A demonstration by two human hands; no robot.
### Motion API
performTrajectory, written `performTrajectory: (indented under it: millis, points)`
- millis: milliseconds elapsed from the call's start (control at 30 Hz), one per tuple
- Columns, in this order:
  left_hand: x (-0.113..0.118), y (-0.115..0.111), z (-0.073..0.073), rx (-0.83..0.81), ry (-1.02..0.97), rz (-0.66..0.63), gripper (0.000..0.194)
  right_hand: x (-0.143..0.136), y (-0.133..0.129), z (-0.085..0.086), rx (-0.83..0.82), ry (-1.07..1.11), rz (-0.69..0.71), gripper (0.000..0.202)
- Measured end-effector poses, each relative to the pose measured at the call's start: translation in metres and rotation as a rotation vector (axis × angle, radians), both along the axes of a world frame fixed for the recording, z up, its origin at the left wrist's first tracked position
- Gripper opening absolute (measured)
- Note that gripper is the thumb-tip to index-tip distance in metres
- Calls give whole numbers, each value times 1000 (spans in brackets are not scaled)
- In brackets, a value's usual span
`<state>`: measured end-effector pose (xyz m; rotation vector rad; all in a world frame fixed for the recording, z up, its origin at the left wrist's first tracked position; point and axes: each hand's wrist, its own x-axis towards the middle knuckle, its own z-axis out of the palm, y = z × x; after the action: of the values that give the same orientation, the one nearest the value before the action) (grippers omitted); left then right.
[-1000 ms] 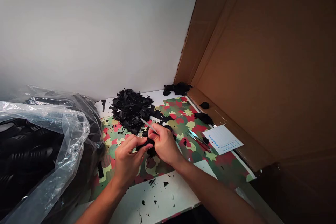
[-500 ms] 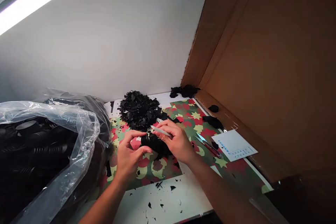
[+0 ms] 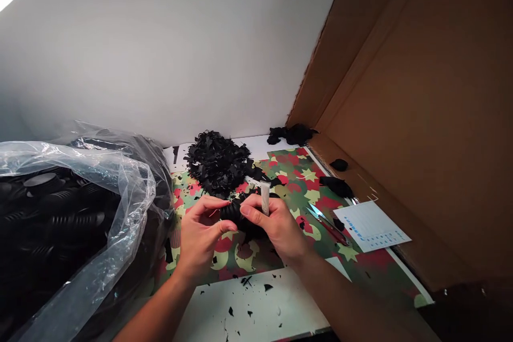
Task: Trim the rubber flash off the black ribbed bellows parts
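A black ribbed part point(image 3: 230, 211) is between my two hands, above the patterned sheet. My left hand point(image 3: 204, 232) grips its left side between thumb and fingers. My right hand point(image 3: 276, 222) has its thumb and fingers closed at the part's right side and also holds a pale, translucent flat-ended tool point(image 3: 265, 197), which stands nearly upright. More black material lies under and behind my right hand, partly hidden. Just beyond the hands sits a heap of black scraps point(image 3: 218, 163).
Clear plastic bag point(image 3: 134, 192) full of black ribbed parts at left. Scissors point(image 3: 331, 224), a white card point(image 3: 372, 226) and black pieces point(image 3: 336, 187) lie right. A cardboard wall point(image 3: 420, 117) rises on the right; small scraps dot the white surface point(image 3: 216, 312) in front.
My right hand has closed onto the black part, and the pale tool has swung from slanting left to nearly upright. The whole view has shifted slightly, moving the surroundings to the right.
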<state>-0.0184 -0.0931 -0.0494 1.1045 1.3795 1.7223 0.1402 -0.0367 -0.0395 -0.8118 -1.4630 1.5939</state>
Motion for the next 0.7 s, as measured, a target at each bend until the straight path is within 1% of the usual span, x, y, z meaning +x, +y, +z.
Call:
performTrajectory:
  millis: [133, 200, 267, 333, 367, 400, 433, 467, 533, 600, 633, 667, 700]
  points:
    - [1, -1, -1, 8, -35, -10, 36, -1, -1, -2, -36, 32, 15, 34]
    - [0, -1, 1, -8, -16, -38, 34, 0, 0, -3, -6, 9, 5, 32]
    - [-1, -2, 2, -53, 69, -26, 35, 0, 2, -4, 109, -52, -56, 30]
    - [-3, -3, 4, -109, 179, 44, 40, 1, 3, -6, 283, -116, -161, 28]
    - [-3, -3, 5, -137, 204, 65, 43, 1, 4, -7, 370, -141, -211, 27]
    - [-4, -3, 5, -169, 192, 56, 46, 0, 4, -9, 450, -159, -244, 25]
    - [-4, -4, 5, -206, 143, 10, 51, 0, 3, -10, 521, -171, -259, 23]
    - [-4, -4, 5, -247, 65, -58, 56, -1, 2, -13, 583, -180, -254, 19]
    - [-4, -3, 5, -312, -102, -174, 62, -3, 0, -17, 687, -196, -180, 14]
    - [-6, -1, 6, -321, -198, -199, 61, -3, -1, -20, 742, -203, -68, 13]
    - [-7, -1, 6, -306, -205, -191, 59, -2, -1, -20, 742, -199, -30, 13]
    - [-9, 0, 7, -285, -186, -183, 58, 0, 1, -20, 724, -191, -16, 14]
    - [-10, 1, 7, -264, -146, -179, 58, 2, 3, -19, 695, -178, -32, 15]
